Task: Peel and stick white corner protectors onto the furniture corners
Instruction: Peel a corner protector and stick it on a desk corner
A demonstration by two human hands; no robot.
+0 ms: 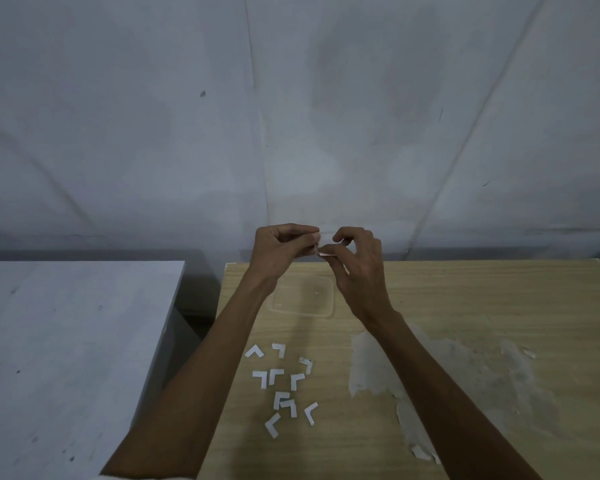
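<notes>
Both my hands are raised over the far edge of the light wooden table point(465, 306). My left hand point(281, 247) and my right hand point(357, 268) pinch one small white corner protector point(324, 252) between their fingertips, and my fingers hide most of it. Several white L-shaped corner protectors point(281, 386) lie scattered on the table below my forearms. The table's far left corner point(230, 265) shows bare wood.
A clear plastic lid or tray point(312, 299) lies flat on the table under my hands. Patches of peeled veneer point(378, 368) mark the tabletop on the right. A white table point(66, 341) stands on the left across a dark gap. A white wall rises behind.
</notes>
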